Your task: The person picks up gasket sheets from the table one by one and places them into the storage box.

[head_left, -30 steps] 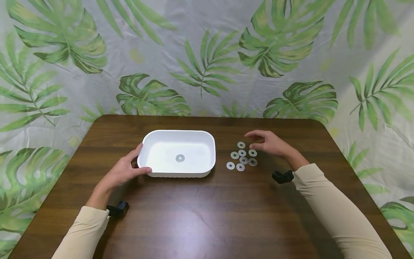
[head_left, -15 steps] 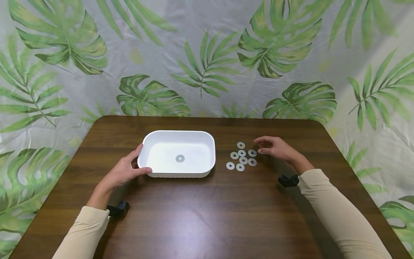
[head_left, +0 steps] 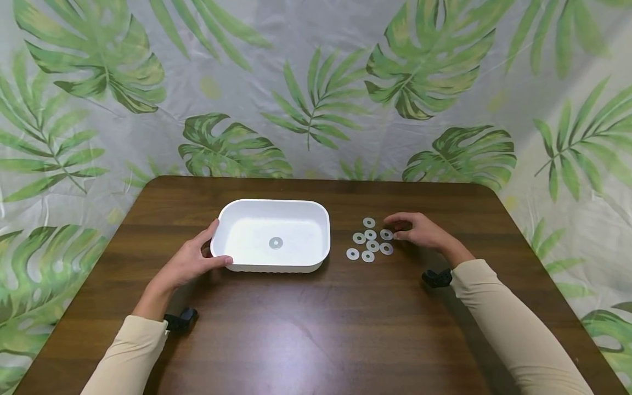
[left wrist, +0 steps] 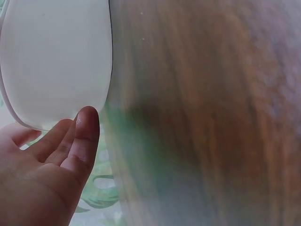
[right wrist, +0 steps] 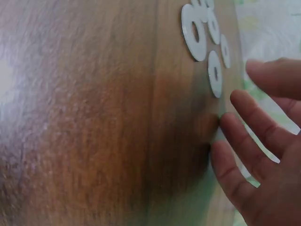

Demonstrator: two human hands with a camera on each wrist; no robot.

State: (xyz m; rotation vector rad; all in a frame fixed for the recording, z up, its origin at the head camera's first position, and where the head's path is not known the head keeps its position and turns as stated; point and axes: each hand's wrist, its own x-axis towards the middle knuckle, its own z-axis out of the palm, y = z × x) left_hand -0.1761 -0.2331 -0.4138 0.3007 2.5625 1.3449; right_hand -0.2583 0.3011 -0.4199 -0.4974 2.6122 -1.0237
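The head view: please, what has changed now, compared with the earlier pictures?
The right hand drew back rightward and toward the person, then came slightly left, at the right edge of the loose washers. Nothing was visibly taken or let go. The left hand still holds the white tray; the tray, the one washer inside and the eight loose washers stayed in place.

Front: wide passage over brown wood-grain tabletop
Middle: lane between white rounded-rectangular tray and silvery round washers
Tray's left: left hand blocks
Washers' right: right hand blocks
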